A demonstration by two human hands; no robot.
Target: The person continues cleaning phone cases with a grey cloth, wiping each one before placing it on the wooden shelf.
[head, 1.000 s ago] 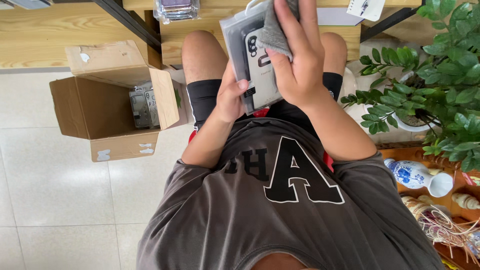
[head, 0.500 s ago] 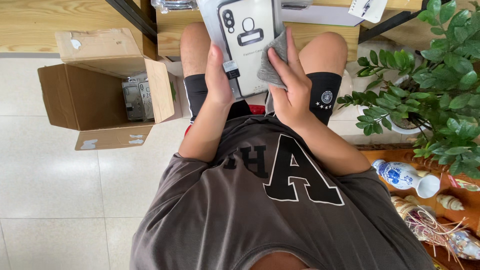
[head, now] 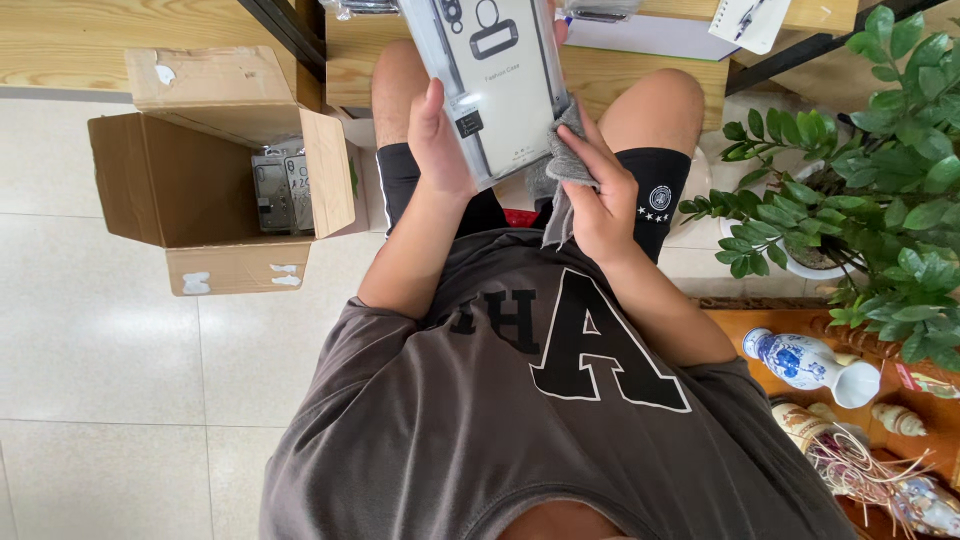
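My left hand (head: 438, 140) grips the left edge of a clear plastic phone-case package (head: 495, 80), held upright over my lap. Inside it a pale case with a dark camera cut-out shows. My right hand (head: 598, 190) holds a grey cloth (head: 560, 170) bunched against the package's lower right corner. Both forearms rise from my grey shirt with large black letters. My knees in black shorts flank the package.
An open cardboard box (head: 215, 160) with several packaged cases inside sits on the tiled floor at left. A wooden desk edge (head: 620, 70) lies ahead. A potted green plant (head: 860, 170) and a blue-and-white ceramic vase (head: 805, 362) stand at right.
The package has risen and come closer to the camera. My right hand with the cloth slid from the package's right side down to its lower right corner.
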